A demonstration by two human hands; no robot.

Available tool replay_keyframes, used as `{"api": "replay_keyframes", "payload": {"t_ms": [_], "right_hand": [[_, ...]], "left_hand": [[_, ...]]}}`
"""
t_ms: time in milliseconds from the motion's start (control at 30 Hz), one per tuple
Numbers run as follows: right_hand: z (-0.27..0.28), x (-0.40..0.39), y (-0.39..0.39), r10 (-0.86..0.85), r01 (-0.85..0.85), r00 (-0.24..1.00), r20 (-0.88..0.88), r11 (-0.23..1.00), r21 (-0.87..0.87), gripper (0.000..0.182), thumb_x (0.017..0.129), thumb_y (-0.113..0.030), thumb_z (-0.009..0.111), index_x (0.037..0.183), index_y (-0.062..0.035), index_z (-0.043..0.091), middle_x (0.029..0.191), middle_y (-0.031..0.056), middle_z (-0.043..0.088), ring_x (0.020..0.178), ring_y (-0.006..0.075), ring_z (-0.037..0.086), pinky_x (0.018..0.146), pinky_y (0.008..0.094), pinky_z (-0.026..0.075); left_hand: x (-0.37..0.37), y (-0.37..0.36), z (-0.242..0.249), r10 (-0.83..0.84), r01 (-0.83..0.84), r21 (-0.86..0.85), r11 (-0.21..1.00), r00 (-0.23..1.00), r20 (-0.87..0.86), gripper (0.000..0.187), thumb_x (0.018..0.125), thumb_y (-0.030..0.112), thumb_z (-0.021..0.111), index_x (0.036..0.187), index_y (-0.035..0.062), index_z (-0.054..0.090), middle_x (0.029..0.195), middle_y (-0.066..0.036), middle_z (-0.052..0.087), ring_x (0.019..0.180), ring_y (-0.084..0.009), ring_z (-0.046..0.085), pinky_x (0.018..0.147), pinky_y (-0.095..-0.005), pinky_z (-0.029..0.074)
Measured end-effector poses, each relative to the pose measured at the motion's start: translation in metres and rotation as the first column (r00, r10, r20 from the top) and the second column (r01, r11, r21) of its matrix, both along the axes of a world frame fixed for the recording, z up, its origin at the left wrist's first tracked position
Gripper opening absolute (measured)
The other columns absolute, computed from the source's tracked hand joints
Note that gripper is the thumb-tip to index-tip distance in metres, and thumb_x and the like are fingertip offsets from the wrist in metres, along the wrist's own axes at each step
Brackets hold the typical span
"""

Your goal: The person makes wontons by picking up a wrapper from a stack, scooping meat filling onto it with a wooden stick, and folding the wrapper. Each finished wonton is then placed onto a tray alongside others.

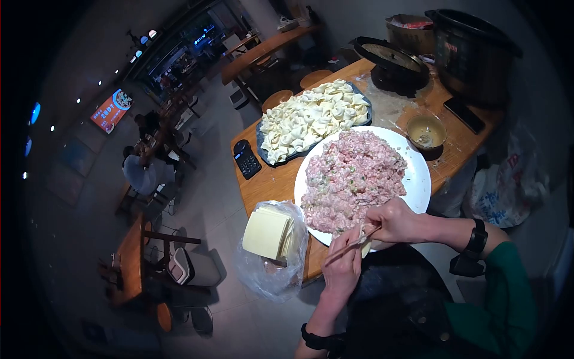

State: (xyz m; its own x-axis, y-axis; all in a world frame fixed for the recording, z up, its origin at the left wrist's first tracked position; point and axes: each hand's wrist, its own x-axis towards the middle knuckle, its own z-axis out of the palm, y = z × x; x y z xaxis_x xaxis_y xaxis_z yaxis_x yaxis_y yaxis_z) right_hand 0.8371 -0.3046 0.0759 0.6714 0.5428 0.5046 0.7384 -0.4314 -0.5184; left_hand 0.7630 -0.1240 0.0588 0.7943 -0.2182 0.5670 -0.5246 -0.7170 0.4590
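My left hand is closed around a pale dough wrapper at the near edge of the white plate. Against it, my right hand grips a thin wooden stick that slants across the left fingers. Pink minced meat with green bits is heaped on the plate, just beyond both hands. A stack of square yellow wrappers lies on a clear plastic bag left of the plate. Behind the plate, a dark tray holds several folded dumplings.
On the wooden table are a black keypad device, a small bowl, a phone, a round dark pan and a large black cooker. People sit at tables far left.
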Motion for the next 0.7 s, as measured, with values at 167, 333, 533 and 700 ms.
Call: {"api": "replay_keyframes", "payload": {"t_ms": [167,333,533,700], "right_hand": [[0.078,0.085,0.005,-0.038,0.329,0.83,-0.557,0.84,0.432,0.057,0.083,-0.027,0.069,0.127,0.001,0.05,0.085,0.0031,0.065,0.073,0.0049,0.053,0.064,0.0219,0.045],[0.054,0.088,-0.004,-0.157,0.398,0.846,-0.509,0.823,0.406,0.047,0.093,-0.027,0.055,0.132,-0.0027,0.046,0.091,0.003,0.066,0.07,0.0032,0.052,0.064,0.0208,0.045],[-0.002,0.021,-0.039,0.052,0.196,0.856,-0.514,0.888,0.416,0.033,0.097,-0.017,0.046,0.126,-0.0031,0.053,0.086,0.0024,0.067,0.058,0.0015,0.047,0.053,0.0166,0.041],[-0.021,-0.017,-0.079,-0.02,0.3,0.763,-0.646,0.896,0.326,0.03,0.097,-0.015,0.048,0.121,0.0005,0.056,0.078,0.0015,0.065,0.054,0.0015,0.043,0.048,0.0162,0.035]], "left_hand": [[0.0,0.041,0.04,0.135,-0.139,0.021,0.99,0.981,0.138,0.047,0.073,-0.004,0.064,0.119,0.0032,0.057,0.112,-0.016,0.06,0.097,-0.0309,0.061,0.083,-0.0396,0.048],[-0.001,0.108,0.058,0.356,-0.384,0.1,0.918,0.909,0.218,0.029,0.072,-0.004,0.065,0.099,0.0068,0.068,0.099,-0.009,0.065,0.089,-0.0251,0.062,0.077,-0.0345,0.051],[0.007,0.139,0.071,0.324,-0.335,0.275,0.901,0.942,0.087,0.02,0.071,0.003,0.071,0.09,0.0098,0.068,0.089,-0.002,0.064,0.081,-0.0186,0.062,0.069,-0.0303,0.051],[0.014,0.15,0.075,0.255,-0.273,0.344,0.898,0.962,0.098,0.015,0.071,0.005,0.071,0.084,0.0097,0.065,0.089,-0.001,0.063,0.08,-0.0181,0.061,0.066,-0.0296,0.05]]}}
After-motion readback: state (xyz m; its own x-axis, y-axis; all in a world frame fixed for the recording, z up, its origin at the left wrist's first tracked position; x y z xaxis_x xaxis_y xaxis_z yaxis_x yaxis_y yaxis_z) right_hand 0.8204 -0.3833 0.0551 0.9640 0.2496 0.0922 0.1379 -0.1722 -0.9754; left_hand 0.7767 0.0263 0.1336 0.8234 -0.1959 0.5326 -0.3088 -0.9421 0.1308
